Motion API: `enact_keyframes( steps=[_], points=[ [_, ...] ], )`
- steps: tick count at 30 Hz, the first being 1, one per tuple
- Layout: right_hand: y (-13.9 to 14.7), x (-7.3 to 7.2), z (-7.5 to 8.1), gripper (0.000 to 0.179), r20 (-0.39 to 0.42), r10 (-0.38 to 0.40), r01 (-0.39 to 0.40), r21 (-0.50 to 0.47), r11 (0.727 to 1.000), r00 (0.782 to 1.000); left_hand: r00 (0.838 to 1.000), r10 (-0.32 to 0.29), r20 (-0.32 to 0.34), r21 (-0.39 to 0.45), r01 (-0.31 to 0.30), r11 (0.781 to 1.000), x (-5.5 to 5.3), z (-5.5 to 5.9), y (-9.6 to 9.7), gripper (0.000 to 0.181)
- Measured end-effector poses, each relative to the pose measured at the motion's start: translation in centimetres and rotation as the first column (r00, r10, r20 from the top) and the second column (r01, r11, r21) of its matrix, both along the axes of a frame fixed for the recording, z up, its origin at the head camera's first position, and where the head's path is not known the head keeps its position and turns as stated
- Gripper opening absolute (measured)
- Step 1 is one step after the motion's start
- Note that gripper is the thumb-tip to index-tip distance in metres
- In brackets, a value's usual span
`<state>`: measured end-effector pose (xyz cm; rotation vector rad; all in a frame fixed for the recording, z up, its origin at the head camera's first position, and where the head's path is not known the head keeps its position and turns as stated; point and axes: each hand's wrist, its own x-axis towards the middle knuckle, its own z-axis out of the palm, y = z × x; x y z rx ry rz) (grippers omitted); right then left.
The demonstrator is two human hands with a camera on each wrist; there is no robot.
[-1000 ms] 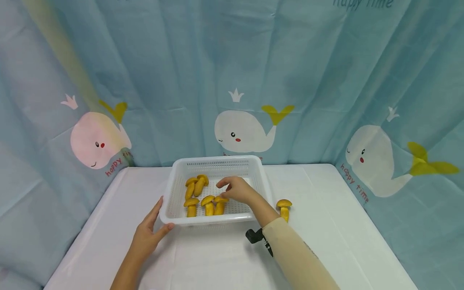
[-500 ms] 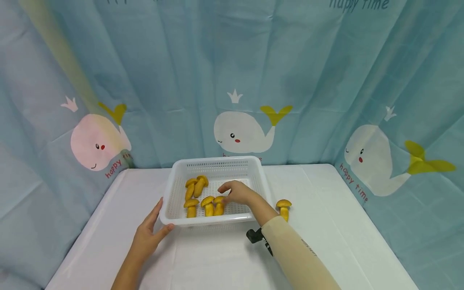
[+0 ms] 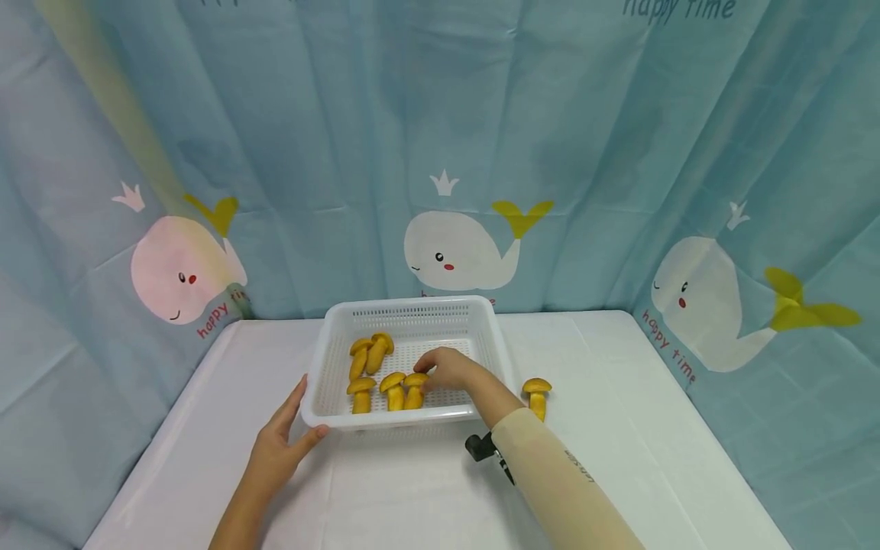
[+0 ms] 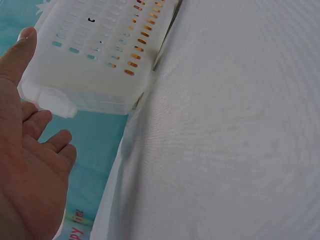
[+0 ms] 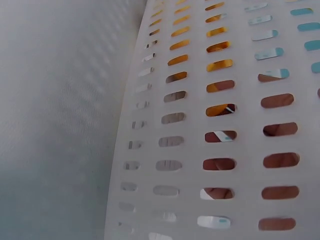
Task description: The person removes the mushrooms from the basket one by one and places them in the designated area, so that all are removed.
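Note:
A white perforated plastic basket (image 3: 402, 419) stands on the table with several yellow mushrooms in it. In the head view my right hand (image 3: 450, 370) reaches over the basket's right side. Its fingers and thumb close about the rightmost mushroom (image 3: 415, 393) of the front row; the fingertips are partly hidden. Beside it stand a middle mushroom (image 3: 393, 391) and a left mushroom (image 3: 360, 395). My left hand (image 3: 273, 451) lies at the front left corner, fingers extended along the side and thumb at the front rim. Through the slots, the right wrist view shows bits of hand and mushroom.
Two mushrooms (image 3: 374, 354) lean together at the basket's back left. Another mushroom (image 3: 537, 397) lies on the white table (image 3: 632, 443), right of the basket, partly behind my forearm. A blue whale-print curtain (image 3: 330, 153) encloses the table's back and sides.
My right hand has lowered a little, its fingers coming in around the front-row mushroom. That mushroom stays about where it was. The left hand keeps its place at the basket corner.

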<state>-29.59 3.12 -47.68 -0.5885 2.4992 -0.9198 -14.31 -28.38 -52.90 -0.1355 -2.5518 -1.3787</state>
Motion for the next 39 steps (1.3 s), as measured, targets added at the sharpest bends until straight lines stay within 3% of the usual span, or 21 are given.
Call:
enact_keyframes(
  steps=[10,14,22,29,39],
  points=[
    [0.0,0.3,0.4,0.033,-0.03,-0.028,0.028,-0.01,1.0,0.999,1.0,0.013,0.028,-0.006,-0.012,1.0,0.1,0.3,0.1,0.092],
    [0.1,0.2,0.6,0.032,-0.044,-0.04,0.038,-0.046,0.998,0.998,0.998,0.026,0.05,-0.007,-0.026,1.0,0.1,0.4,0.2,0.092],
    [0.5,0.6,2.0,0.035,-0.127,-0.032,0.014,-0.139,0.99,0.991,0.999,0.023,0.03,-0.005,-0.023,1.0,0.1,0.2,0.1,0.093],
    [1.2,1.7,2.7,0.034,-0.19,-0.027,-0.009,-0.188,0.982,0.981,0.999,0.027,0.04,-0.01,-0.026,1.0,0.0,0.3,0.2,0.093],
    [3.1,3.3,3.6,0.036,-0.286,-0.045,-0.034,-0.267,0.963,0.957,1.0,0.014,0.004,-0.007,-0.014,1.0,0.0,0.3,0.1,0.095]
  ],
)
